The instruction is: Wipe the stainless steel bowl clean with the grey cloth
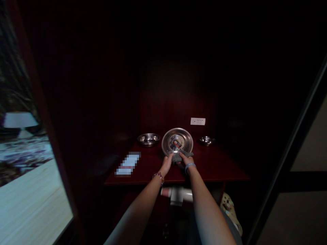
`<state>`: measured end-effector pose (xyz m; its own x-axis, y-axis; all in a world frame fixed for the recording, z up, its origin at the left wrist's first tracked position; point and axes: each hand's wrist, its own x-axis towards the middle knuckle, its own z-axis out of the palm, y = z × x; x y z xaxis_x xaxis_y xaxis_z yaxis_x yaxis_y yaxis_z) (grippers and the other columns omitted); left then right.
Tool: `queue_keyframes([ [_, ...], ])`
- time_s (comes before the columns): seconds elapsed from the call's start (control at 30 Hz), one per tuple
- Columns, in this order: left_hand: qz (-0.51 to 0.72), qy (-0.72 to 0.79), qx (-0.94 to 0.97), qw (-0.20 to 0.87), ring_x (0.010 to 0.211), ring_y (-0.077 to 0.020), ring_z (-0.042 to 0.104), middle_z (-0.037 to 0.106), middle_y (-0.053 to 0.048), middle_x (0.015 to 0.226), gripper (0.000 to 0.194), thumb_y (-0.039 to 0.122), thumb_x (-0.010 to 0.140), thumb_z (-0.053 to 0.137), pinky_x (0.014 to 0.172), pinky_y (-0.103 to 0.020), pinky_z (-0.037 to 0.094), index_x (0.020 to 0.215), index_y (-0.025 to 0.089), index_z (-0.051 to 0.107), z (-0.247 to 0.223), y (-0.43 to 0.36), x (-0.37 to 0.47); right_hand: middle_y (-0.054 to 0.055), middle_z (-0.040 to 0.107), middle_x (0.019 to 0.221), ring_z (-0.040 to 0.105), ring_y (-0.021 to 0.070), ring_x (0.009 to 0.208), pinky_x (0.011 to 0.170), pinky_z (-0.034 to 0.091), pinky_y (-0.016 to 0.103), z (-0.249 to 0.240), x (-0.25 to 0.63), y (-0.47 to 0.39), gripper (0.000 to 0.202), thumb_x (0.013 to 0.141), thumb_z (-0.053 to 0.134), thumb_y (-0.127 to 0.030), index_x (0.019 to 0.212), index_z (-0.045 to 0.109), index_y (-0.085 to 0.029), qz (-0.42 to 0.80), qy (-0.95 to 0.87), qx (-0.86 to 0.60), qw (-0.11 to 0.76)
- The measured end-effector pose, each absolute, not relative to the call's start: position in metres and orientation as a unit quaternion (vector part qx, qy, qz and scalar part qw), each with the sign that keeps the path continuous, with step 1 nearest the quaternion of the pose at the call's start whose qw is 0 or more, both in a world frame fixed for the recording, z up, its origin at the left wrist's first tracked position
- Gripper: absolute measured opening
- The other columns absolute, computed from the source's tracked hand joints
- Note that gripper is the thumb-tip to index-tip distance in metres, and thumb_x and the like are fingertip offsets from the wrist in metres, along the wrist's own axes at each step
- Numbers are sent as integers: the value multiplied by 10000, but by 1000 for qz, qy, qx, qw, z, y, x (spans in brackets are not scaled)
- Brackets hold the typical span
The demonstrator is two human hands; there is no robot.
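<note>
A round stainless steel basin [186, 139] is tilted up toward me above the dark red tabletop [150, 166], with a red and black label on its bottom. My left hand [167, 163] is closed at its near rim. Beside it, my right hand [188, 160] is closed on a grey cloth [177, 157], which lies bunched against the same rim between both hands. The fingertips are partly hidden by the cloth and basin. Behind and to the left sits a second steel basin [149, 139]; a smaller steel bowl [206, 140] is at the right.
A pixelated pale flat rectangle [128, 164] lies at the table's left. A white power socket [198, 121] is on the back wall. Below the tabletop are a white and pink cylindrical object [187, 195] and a beige clog [229, 207]. Dark panels enclose both sides; a lamp [20, 120] stands far left.
</note>
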<state>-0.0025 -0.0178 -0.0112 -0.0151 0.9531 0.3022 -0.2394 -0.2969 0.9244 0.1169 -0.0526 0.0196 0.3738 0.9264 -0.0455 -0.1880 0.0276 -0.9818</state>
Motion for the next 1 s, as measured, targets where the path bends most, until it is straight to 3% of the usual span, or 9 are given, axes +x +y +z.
queue_keyframes([
  [0.2,587,365,571,444,1029,-266,655,763,-98,921,354,410,735,619,949,-356,467,890,112,733,-10,-20,1,51,705,609,648,169,493,488,538,245,12,148,-45,189,724,749,-260,824,736,-100,455,-322,-551,620],
  [0.67,564,360,596,444,1133,-270,624,750,-116,1039,488,529,810,575,1026,-363,435,984,98,723,-16,-16,1,69,735,695,688,186,580,511,555,242,10,148,-50,261,724,763,-250,925,736,-86,455,-287,-555,635],
  [1.0,534,292,625,488,1217,-277,590,683,-135,1224,504,425,716,757,1111,-432,377,1120,132,688,-9,-26,5,57,716,639,695,186,572,512,573,239,4,150,-47,165,743,752,-218,834,717,-86,462,-271,-554,638],
])
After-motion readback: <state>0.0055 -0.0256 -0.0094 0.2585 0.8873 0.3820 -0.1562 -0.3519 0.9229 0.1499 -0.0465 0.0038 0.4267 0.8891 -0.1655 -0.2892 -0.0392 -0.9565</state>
